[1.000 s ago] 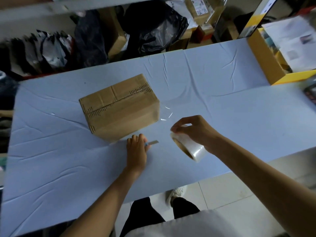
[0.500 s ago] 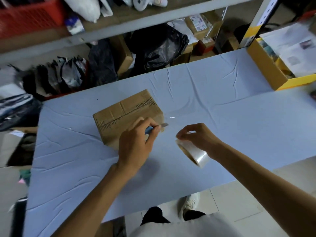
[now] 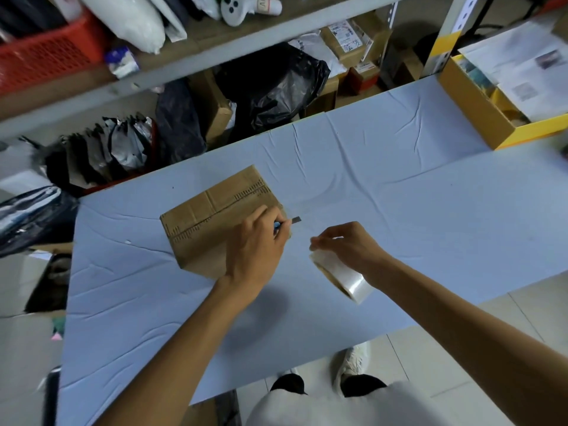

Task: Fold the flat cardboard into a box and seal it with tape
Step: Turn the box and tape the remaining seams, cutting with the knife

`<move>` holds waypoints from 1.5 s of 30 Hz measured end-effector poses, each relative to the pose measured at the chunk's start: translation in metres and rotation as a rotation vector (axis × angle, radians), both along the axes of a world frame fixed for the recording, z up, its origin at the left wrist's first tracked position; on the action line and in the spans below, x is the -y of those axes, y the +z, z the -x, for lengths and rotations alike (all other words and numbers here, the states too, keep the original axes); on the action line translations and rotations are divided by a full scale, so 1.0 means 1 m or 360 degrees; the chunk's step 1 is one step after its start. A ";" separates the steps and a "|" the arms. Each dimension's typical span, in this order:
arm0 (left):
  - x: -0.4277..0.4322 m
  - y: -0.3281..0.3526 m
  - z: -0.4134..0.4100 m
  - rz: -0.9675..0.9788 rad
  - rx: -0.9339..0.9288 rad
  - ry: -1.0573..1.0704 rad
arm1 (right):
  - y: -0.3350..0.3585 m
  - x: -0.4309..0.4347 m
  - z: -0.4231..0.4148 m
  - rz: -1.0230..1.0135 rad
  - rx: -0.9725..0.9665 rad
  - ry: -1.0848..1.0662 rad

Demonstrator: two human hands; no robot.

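Box is showing brown with rows of black dashes; cloth, pale blue; tape, clear; cutter handle, blue; basket, red.

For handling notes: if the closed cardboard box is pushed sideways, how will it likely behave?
The cardboard box, thin plain card, is probably empty and light, so it would likely slide easily. It sits flat on a broad face on the table, so tipping seems unlikely. The wrinkled cover might bunch under it.

Both forearms reach forward; left hand pinches a knife; right hand curls round the tape roll.
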State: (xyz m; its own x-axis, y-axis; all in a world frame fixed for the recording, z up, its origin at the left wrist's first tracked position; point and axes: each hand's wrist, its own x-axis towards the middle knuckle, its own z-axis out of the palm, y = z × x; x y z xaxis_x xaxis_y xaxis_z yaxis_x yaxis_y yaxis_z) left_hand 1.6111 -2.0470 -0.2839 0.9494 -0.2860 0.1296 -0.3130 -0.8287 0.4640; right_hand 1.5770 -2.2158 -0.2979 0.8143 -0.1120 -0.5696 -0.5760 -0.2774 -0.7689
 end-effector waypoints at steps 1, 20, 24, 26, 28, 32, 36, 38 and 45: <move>0.001 -0.002 0.001 -0.0017 0.0017 0.0009 | 0.000 0.000 -0.001 0.0006 0.0004 -0.0006; -0.011 -0.001 -0.016 0.0173 -0.0224 -0.0147 | 0.004 -0.001 -0.004 0.0037 0.0008 0.0030; -0.006 0.003 -0.017 0.0144 -0.0256 -0.0169 | 0.003 -0.001 -0.004 0.0055 -0.0004 0.0030; -0.003 0.003 -0.016 0.0124 -0.0277 -0.0187 | 0.002 -0.001 -0.005 0.0059 -0.0014 0.0021; 0.000 0.001 -0.015 0.0094 -0.0285 -0.0197 | 0.002 -0.002 -0.006 0.0068 -0.0014 0.0020; 0.002 -0.003 -0.014 0.0035 -0.0300 -0.0172 | 0.002 -0.002 -0.007 0.0047 -0.0001 0.0021; 0.005 -0.005 -0.017 0.0004 -0.0286 -0.0169 | 0.000 0.000 -0.007 0.0069 0.0007 0.0054; 0.006 -0.006 -0.017 0.0000 -0.0292 -0.0164 | 0.000 0.000 -0.009 0.0088 -0.0023 0.0036; 0.006 -0.001 -0.022 -0.0002 -0.0327 -0.0209 | -0.021 0.005 0.014 0.0475 -0.0373 0.0723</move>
